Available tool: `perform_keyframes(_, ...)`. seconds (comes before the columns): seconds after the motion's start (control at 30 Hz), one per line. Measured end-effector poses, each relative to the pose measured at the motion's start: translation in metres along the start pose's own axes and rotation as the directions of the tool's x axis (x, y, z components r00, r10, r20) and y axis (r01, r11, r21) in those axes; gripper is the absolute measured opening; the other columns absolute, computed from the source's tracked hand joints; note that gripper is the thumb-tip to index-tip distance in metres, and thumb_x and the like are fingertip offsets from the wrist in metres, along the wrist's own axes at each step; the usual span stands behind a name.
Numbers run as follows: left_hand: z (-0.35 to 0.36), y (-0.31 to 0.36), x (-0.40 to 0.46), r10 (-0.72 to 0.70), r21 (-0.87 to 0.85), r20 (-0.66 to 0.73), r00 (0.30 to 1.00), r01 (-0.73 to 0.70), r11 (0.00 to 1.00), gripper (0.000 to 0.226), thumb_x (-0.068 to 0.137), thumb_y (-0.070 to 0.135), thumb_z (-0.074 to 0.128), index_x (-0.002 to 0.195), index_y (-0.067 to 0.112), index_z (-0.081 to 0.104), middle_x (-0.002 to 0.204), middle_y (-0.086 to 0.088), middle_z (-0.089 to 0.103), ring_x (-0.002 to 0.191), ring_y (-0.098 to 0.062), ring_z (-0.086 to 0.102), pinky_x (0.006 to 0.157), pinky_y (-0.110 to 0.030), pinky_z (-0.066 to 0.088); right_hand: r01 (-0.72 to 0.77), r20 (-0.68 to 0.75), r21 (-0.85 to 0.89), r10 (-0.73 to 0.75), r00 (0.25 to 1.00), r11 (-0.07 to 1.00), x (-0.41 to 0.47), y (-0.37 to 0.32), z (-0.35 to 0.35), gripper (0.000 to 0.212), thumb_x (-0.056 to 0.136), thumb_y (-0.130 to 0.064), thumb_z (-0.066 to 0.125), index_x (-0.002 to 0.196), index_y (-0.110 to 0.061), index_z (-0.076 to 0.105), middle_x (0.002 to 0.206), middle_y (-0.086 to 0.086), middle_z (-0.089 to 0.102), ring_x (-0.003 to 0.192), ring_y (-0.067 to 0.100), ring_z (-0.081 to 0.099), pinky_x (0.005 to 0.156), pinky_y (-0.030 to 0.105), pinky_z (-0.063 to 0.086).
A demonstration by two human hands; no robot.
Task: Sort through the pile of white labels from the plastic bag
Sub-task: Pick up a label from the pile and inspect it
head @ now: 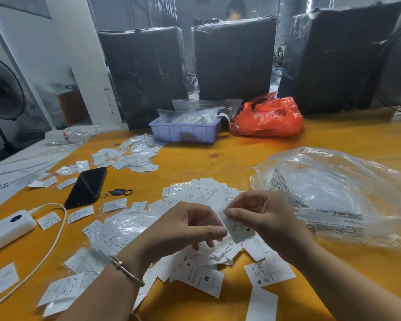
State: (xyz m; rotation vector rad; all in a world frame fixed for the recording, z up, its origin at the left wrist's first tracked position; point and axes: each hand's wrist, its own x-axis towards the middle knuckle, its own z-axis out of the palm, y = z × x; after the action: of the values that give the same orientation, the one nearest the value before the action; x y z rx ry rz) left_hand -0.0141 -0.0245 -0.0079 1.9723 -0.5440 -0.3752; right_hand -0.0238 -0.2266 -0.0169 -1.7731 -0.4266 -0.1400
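A pile of white labels lies spread on the orange table in front of me, some marked S or M. My right hand pinches a label marked M just above the pile. My left hand, a bracelet on its wrist, has curled fingers meeting the same label's left edge. A large clear plastic bag with printed warning text lies crumpled to the right of my hands. Small clear sleeves with labels lie left of the pile.
A black phone with a key fob, a white power bank and its cable sit at left. More labels are scattered further back. A lilac tray, a red bag and black wrapped bundles stand behind.
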Motion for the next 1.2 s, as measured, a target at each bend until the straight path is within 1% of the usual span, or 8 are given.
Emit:
perform_keyframes(0.07,0.0,-0.001,0.0,0.016,0.011,-0.015,1.0,-0.016,1.0,0.021,0.085,0.035,0.074,0.09,0.015,0.076,0.081,-0.002,0.075,0.074,-0.011,0.069,0.065,-0.019,0.052,0.068,0.024,-0.204,-0.064,0.998,0.977,0.0,0.0,0.002,0.009,0.08,-0.008,0.072,0.074,-0.014,0.075,0.068,0.0,0.07,0.066,0.014,0.064,0.06,0.026,0.05)
perform_keyframes(0.17,-0.001,-0.002,0.001,0.015,0.01,-0.029,0.999,-0.015,1.0,0.01,0.087,0.02,0.073,0.082,0.011,0.076,0.071,-0.003,0.072,0.066,-0.01,0.066,0.064,-0.016,0.05,0.13,0.034,-0.291,-0.126,0.991,0.948,-0.001,-0.002,0.004,0.008,0.079,-0.008,0.073,0.079,-0.015,0.076,0.073,-0.004,0.07,0.068,0.01,0.063,0.06,0.026,0.051)
perform_keyframes(0.27,-0.001,-0.004,0.001,0.014,0.013,-0.026,1.0,-0.014,1.0,0.009,0.083,0.016,0.076,0.081,0.007,0.076,0.071,-0.006,0.073,0.065,-0.013,0.067,0.065,-0.019,0.053,0.179,-0.046,-0.265,-0.198,0.979,0.948,-0.002,-0.005,0.004,0.011,0.082,-0.008,0.071,0.089,-0.016,0.075,0.08,-0.006,0.071,0.072,0.009,0.064,0.06,0.027,0.052)
perform_keyframes(0.4,-0.001,-0.006,0.002,0.075,-0.047,-0.177,0.981,-0.084,0.995,0.018,0.08,0.023,0.077,0.083,0.005,0.075,0.074,-0.008,0.074,0.069,-0.015,0.068,0.067,-0.022,0.054,0.19,-0.334,-0.174,-0.24,0.912,0.966,-0.002,-0.006,-0.003,0.041,0.081,0.008,0.064,0.104,-0.024,0.068,0.087,-0.003,0.069,0.072,0.022,0.062,0.059,0.042,0.052)
perform_keyframes(0.57,-0.004,-0.004,0.001,0.155,-0.064,-0.298,0.942,-0.182,0.981,0.025,0.073,0.035,0.077,0.078,0.01,0.076,0.073,-0.006,0.074,0.068,-0.015,0.068,0.066,-0.021,0.054,0.281,-0.471,-0.042,-0.267,0.841,0.959,-0.003,-0.015,-0.01,0.054,0.08,0.01,0.067,0.123,-0.019,0.054,0.093,0.008,0.064,0.086,0.015,0.068,0.068,0.035,0.06)
perform_keyframes(0.77,-0.003,-0.003,-0.001,0.174,-0.057,-0.33,0.928,-0.204,0.977,0.026,0.069,0.036,0.08,0.078,0.012,0.078,0.075,-0.01,0.074,0.072,-0.025,0.068,0.07,-0.036,0.057,0.364,-0.463,-0.038,-0.339,0.819,0.931,-0.009,-0.024,-0.006,0.053,0.077,0.008,0.071,0.12,-0.02,0.054,0.092,0.002,0.066,0.089,0.015,0.07,0.071,0.032,0.06)
perform_keyframes(1.07,-0.002,0.0,-0.002,0.169,-0.063,-0.34,0.925,-0.201,0.977,0.023,0.068,0.033,0.081,0.078,0.013,0.079,0.075,-0.008,0.074,0.071,-0.021,0.068,0.068,-0.03,0.056,0.433,-0.367,-0.185,-0.471,0.802,0.882,-0.011,-0.025,-0.003,0.054,0.073,0.014,0.073,0.117,-0.011,0.056,0.092,0.001,0.066,0.083,0.004,0.068,0.066,0.02,0.057)
perform_keyframes(1.2,-0.002,0.0,-0.002,0.179,-0.06,-0.342,0.922,-0.211,0.976,0.024,0.068,0.034,0.081,0.078,0.012,0.079,0.075,-0.008,0.074,0.07,-0.019,0.068,0.067,-0.028,0.056,0.461,-0.358,-0.236,-0.518,0.777,0.855,-0.011,-0.025,-0.003,0.048,0.074,0.005,0.071,0.116,-0.012,0.057,0.092,0.001,0.066,0.082,0.005,0.067,0.063,0.02,0.056)
